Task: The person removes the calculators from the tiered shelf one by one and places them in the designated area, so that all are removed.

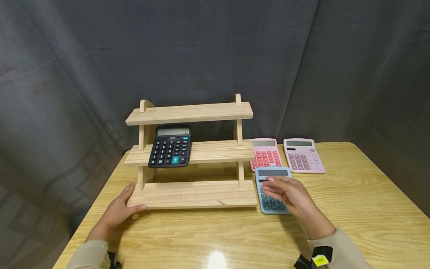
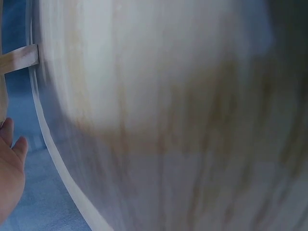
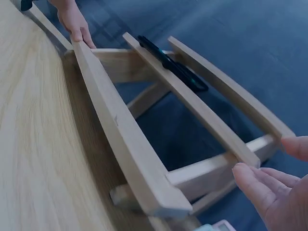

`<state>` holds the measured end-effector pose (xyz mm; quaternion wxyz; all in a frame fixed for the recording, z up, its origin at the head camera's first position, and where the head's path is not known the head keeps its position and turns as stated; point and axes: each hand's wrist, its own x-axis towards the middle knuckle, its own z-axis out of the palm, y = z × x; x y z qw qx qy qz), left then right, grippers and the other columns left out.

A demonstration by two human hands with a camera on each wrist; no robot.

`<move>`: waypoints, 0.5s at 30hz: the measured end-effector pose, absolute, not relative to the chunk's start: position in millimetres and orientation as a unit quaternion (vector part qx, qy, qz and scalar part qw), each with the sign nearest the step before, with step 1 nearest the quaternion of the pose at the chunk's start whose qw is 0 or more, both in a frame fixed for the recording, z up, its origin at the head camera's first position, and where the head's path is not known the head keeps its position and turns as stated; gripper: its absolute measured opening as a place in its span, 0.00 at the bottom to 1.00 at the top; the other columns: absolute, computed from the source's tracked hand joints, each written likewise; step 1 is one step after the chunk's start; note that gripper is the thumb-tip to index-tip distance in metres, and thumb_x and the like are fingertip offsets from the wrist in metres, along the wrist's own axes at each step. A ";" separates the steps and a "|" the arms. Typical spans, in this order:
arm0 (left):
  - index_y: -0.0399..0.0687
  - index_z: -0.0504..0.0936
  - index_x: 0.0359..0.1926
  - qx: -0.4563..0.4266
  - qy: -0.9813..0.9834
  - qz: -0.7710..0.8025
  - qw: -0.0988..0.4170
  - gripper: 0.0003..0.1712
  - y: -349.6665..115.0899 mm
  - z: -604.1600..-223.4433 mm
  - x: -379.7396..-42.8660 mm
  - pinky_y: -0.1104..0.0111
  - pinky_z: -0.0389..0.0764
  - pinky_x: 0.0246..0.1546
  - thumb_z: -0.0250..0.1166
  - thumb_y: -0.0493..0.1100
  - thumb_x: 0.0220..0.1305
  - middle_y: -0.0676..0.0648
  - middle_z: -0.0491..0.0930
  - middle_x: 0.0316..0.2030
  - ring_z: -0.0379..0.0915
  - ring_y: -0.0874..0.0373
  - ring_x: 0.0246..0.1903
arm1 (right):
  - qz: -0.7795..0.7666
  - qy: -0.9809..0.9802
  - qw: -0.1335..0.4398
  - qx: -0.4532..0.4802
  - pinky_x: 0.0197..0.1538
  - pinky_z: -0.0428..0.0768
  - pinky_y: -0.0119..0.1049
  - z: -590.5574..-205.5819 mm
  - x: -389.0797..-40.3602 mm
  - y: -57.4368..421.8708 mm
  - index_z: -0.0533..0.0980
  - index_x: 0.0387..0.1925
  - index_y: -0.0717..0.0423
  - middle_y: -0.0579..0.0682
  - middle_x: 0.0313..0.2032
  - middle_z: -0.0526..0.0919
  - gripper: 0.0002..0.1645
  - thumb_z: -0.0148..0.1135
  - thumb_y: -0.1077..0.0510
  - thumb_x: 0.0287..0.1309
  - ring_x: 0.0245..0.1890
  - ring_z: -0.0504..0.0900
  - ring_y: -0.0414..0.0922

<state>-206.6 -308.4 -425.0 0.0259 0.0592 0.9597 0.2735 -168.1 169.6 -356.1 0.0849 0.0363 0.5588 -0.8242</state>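
Note:
A three-tier wooden display stand stands on the table. At the left end of its bottom shelf, my left hand grips the corner, thumb along the front edge. A black calculator sits on the left of the middle shelf, leaning back. My right hand hovers over a light blue calculator and hides part of its keys. In the right wrist view the fingers are extended and hold nothing. The blue calculator lies on the table beside the stand's right end.
Behind the blue calculator lie a pink calculator, partly covered by the middle shelf's end, and a pale pink calculator. A dark grey curtain hangs behind the wooden table.

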 end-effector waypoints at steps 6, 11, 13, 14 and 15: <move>0.31 0.45 0.63 0.064 0.959 0.276 0.021 0.57 -309.1 -423.8 -206.4 0.45 0.51 0.52 0.64 0.60 0.44 0.32 0.45 0.62 0.42 0.34 0.58 | -0.833 0.546 0.089 -0.002 0.40 0.75 0.37 -350.3 -174.8 151.3 0.74 0.32 0.62 0.55 0.29 0.80 0.05 0.51 0.67 0.56 0.33 0.80 0.46; 0.31 0.45 0.63 0.068 0.957 0.281 0.021 0.57 -308.3 -424.2 -206.1 0.45 0.50 0.52 0.64 0.59 0.44 0.31 0.44 0.62 0.41 0.34 0.58 | -0.837 0.540 0.089 -0.015 0.41 0.75 0.37 -345.6 -178.8 137.1 0.73 0.33 0.65 0.55 0.30 0.80 0.06 0.49 0.68 0.56 0.33 0.80 0.46; 0.31 0.45 0.63 0.068 0.956 0.284 0.022 0.57 -308.4 -424.8 -206.0 0.45 0.50 0.52 0.64 0.59 0.44 0.32 0.44 0.62 0.41 0.34 0.58 | -0.835 0.544 0.088 -0.016 0.41 0.75 0.38 -344.5 -180.7 131.7 0.72 0.33 0.66 0.55 0.30 0.80 0.06 0.50 0.68 0.56 0.33 0.80 0.46; 0.32 0.45 0.63 0.067 0.957 0.283 0.024 0.57 -309.0 -425.0 -205.7 0.44 0.50 0.52 0.64 0.60 0.44 0.32 0.44 0.62 0.41 0.34 0.58 | -0.835 0.543 0.089 -0.016 0.41 0.75 0.38 -344.0 -181.9 129.0 0.72 0.34 0.67 0.55 0.30 0.80 0.06 0.50 0.68 0.56 0.33 0.80 0.47; 0.32 0.45 0.63 0.066 0.957 0.281 0.024 0.57 -309.9 -425.2 -205.4 0.44 0.50 0.52 0.64 0.60 0.44 0.32 0.44 0.62 0.41 0.34 0.58 | -0.834 0.544 0.090 -0.017 0.41 0.75 0.39 -343.1 -183.0 126.1 0.71 0.35 0.68 0.55 0.30 0.80 0.06 0.50 0.68 0.56 0.33 0.80 0.47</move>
